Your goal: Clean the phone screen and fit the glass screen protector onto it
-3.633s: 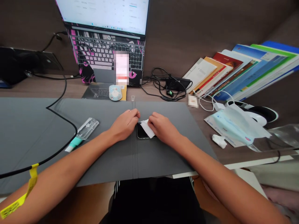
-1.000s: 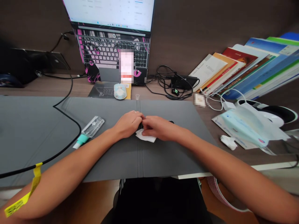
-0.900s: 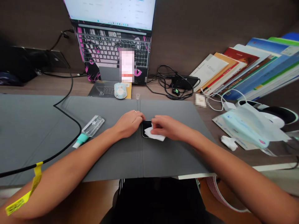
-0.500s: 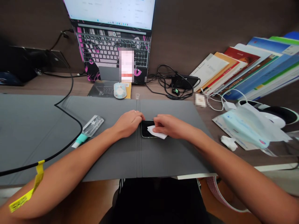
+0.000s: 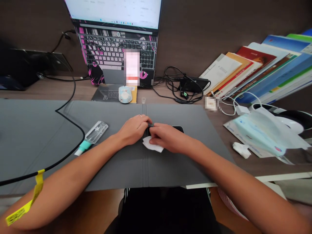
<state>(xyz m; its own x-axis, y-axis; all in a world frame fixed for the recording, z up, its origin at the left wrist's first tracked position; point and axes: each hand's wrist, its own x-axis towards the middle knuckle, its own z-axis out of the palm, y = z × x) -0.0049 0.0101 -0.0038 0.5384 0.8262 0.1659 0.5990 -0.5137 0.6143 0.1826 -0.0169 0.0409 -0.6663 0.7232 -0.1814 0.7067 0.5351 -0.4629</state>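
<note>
A black phone [image 5: 177, 129] lies flat on the grey mat [image 5: 73, 136] in the middle of the desk, mostly covered by my hands. My left hand [image 5: 133, 130] rests curled on the phone's left end and holds it in place. My right hand [image 5: 165, 138] presses a small white wipe [image 5: 151, 145] down at the phone's left part, its fingers closed on the wipe. The two hands touch each other.
A clear spray bottle with a teal cap [image 5: 91, 137] lies left of my hands. A black cable [image 5: 70, 107] crosses the mat. A laptop [image 5: 117, 39] stands at the back. Folders [image 5: 255, 74], a crumpled tissue [image 5: 241, 150] and a plastic bag [image 5: 263, 133] lie at right.
My right hand has slid the wipe from the phone's middle back to its left end, uncovering the right end. My left hand has kept its place.
</note>
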